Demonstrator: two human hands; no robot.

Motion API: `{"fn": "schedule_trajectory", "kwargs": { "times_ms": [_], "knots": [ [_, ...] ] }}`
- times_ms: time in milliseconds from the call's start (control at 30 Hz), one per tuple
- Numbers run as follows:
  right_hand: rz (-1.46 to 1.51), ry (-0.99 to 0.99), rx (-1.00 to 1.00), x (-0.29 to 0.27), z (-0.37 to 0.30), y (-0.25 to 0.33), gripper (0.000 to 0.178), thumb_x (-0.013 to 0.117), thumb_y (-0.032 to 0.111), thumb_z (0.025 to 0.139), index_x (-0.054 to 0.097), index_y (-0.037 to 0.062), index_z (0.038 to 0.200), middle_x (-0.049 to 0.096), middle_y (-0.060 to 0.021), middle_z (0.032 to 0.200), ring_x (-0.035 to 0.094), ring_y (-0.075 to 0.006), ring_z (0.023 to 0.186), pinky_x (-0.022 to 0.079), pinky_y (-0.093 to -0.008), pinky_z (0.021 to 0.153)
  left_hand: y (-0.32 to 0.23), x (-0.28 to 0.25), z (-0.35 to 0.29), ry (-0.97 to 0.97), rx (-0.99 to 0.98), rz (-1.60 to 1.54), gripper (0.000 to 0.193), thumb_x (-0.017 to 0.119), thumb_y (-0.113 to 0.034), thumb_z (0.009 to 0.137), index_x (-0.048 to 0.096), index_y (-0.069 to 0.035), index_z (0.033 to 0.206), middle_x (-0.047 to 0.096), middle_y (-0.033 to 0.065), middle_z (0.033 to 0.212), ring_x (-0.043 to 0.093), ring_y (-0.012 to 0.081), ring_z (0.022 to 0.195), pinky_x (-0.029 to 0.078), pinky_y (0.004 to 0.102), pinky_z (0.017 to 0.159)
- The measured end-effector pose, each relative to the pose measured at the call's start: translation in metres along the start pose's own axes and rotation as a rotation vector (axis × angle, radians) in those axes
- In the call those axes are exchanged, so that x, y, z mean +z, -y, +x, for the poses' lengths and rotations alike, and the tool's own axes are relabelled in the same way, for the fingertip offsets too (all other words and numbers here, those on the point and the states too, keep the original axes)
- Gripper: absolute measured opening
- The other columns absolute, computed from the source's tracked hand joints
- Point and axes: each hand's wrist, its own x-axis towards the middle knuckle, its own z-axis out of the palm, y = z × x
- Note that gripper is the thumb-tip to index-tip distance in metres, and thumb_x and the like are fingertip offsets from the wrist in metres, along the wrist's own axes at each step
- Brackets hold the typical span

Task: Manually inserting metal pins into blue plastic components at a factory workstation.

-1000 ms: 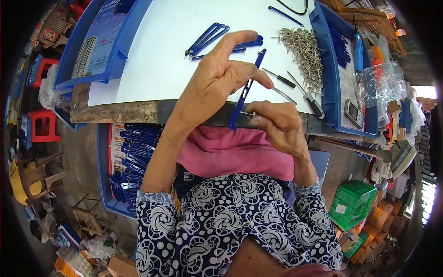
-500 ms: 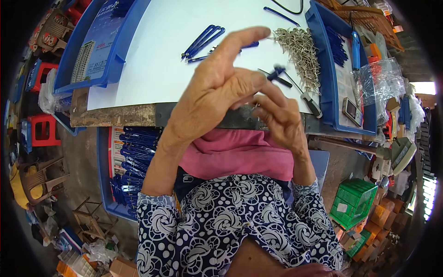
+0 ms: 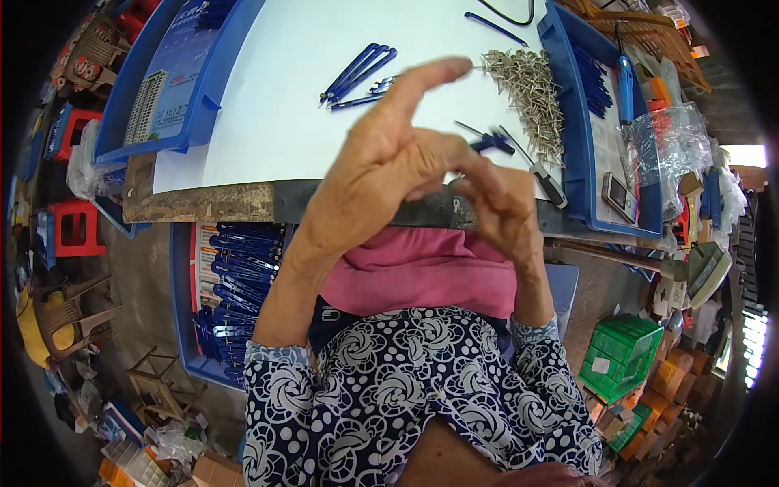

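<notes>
My left hand (image 3: 393,158) is held over the table's near edge, its uppermost digit stretched toward the upper right and its other fingers curled toward my right hand (image 3: 507,211). The right fingers are bent in a pinch where the hands meet. A small dark blue piece (image 3: 492,142), blurred, shows just beyond the curled fingers; which hand holds it is hidden. Behind it lie a dark-handled tool and a grey-handled screwdriver (image 3: 548,185). Several slim dark blue, looped pieces (image 3: 357,75) lie left of the hands, beside a pile of small silvery metal parts (image 3: 531,101) on the right.
White sheeting (image 3: 276,105) covers the table. Blue trays stand at the left (image 3: 203,122) and right (image 3: 576,162); the right one holds blue pieces and a phone (image 3: 619,196). Below the table, a blue bin (image 3: 185,325) holds many blue pieces. A pink cloth (image 3: 422,284) covers my lap.
My left hand has shifted slightly right and down. The right fingers have bent closer to the left ones. The small blue piece has dropped slightly lower.
</notes>
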Motion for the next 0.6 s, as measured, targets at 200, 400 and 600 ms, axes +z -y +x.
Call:
{"fn": "schedule_trajectory", "kwargs": {
  "times_ms": [200,400,600],
  "knots": [
    [0.204,0.134,-0.050,-0.008,0.008,0.027,0.012,0.058,0.004,0.076,0.061,-0.0043,0.084,0.055,-0.0075,0.060,0.053,-0.0126,0.048,0.038,-0.0234,0.044,0.022,-0.012,0.001,-0.109,-0.056,0.152,0.049,0.046,-0.016,0.088,0.027,0.003,0.128,0.064,0.0114,0.079,0.032,0.0008,0.047,0.025,0.0141,0.043],
    [0.060,-0.258,0.135,-0.006,0.005,0.004,0.013,0.059,0.006,0.081,0.061,-0.0030,0.089,0.052,-0.0021,0.060,0.044,-0.0053,0.049,0.034,-0.0192,0.044,0.024,-0.002,-0.011,0.029,-0.285,0.000,0.050,0.048,-0.022,0.089,0.027,-0.002,0.130,0.063,0.0099,0.072,0.028,0.0001,0.046,0.023,0.0140,0.043],
    [0.089,-0.171,0.189,0.007,-0.003,0.004,0.014,0.059,0.004,0.080,0.061,-0.0011,0.093,0.052,-0.0012,0.061,0.046,-0.0060,0.051,0.036,-0.0194,0.046,0.036,-0.010,-0.013,0.001,-0.328,0.047,0.039,0.048,-0.022,0.089,0.038,0.000,0.120,0.060,0.0081,0.068,0.050,0.0059,0.056,0.039,0.0169,0.054]
  ]
}}
